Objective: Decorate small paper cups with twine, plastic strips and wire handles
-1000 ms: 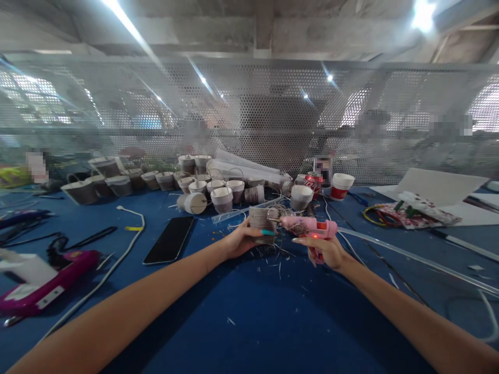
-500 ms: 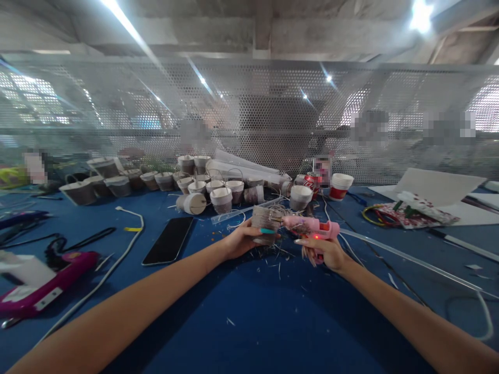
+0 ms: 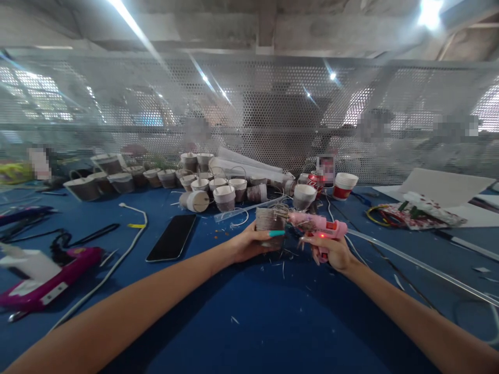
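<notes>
Left grip [image 3: 249,243] holds cup [image 3: 267,220] | right grip [image 3: 334,251], glue gun [image 3: 312,222] | arms [image 3: 163,283] outstretched

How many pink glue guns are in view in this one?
1: the glue gun in the right hand, its nozzle pointing at the cup in the left hand. Another could be hidden behind the pots.

On the blue tabletop [image 3: 257,322] we see, at left, a black smartphone [image 3: 171,238], a white cable [image 3: 128,239] and a magenta power strip [image 3: 74,270]. Grey-and-white cups [image 3: 224,198] crowd the back — some tipped sideways — with a red-and-white paper cup [image 3: 343,186] to their right; pale scraps [image 3: 234,319] lie nearer us.
</notes>
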### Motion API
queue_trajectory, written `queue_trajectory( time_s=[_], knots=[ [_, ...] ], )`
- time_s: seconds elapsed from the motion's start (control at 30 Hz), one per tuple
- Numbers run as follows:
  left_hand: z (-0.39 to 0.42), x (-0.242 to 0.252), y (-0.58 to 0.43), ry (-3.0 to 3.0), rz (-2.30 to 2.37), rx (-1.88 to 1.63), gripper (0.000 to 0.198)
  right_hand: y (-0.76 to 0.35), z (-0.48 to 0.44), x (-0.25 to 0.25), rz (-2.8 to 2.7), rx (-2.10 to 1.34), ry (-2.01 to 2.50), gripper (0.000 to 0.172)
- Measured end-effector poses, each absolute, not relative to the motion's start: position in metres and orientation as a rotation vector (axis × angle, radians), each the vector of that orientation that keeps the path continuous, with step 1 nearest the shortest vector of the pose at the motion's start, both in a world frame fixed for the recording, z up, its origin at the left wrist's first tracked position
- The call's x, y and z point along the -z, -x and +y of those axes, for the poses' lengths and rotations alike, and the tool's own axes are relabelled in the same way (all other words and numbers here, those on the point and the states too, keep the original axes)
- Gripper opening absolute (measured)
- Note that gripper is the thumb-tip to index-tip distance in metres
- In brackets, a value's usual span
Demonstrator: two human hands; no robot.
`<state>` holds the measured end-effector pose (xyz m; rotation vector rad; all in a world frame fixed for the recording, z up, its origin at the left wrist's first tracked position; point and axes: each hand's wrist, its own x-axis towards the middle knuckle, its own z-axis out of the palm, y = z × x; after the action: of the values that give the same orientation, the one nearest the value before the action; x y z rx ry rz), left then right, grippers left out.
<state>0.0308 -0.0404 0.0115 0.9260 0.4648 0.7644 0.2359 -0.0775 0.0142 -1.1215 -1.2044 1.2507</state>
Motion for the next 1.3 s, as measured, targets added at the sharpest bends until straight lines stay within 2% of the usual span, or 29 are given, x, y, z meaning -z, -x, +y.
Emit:
queue_trajectory(
  time_s=[0.4, 0.9, 1.3],
  knots=[
    [-0.038, -0.0107, -0.0305, -0.948, 0.417, -0.748, 0.047, -0.2374, -0.0739, -0.0094, -1.222, -1.239, 1.09, 0.019],
    [-0.0358, -0.0094, -0.0288, -0.911, 0.442, -0.733, 0.049, -0.2411, -0.0735, -0.0093, -1.289, -1.264, 1.106, 0.022],
    [-0.0358, -0.0118, -0.028, -0.905, 0.377, -0.727, 0.041, -0.2385, -0.0767, -0.0144, -1.345, -1.262, 1.095, 0.023]
  ],
)
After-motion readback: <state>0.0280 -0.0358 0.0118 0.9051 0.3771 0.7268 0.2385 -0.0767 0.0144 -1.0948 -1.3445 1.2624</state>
